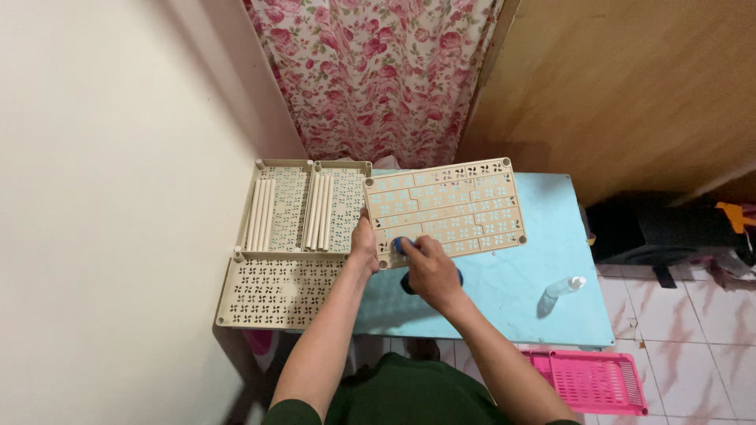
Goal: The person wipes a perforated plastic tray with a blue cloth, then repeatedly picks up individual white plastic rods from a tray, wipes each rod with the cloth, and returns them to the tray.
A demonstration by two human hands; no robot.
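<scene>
A beige perforated shelf panel [446, 211] lies on a light blue table [551, 267], its long axis running left to right, the right end tilted slightly away from the person. The left hand [364, 242] pinches the panel's near left corner, thumb on top. The right hand [428, 271], fingers curled together, presses a blue cloth [403, 245] against the panel's near edge. To the left, two upturned beige trays [305, 206] sit side by side, each holding a row of cream tubes [261, 214] pointing away from the person. Another perforated panel [277, 293] lies flat in front of them. A small clear bottle [564, 287] lies on the table, right.
</scene>
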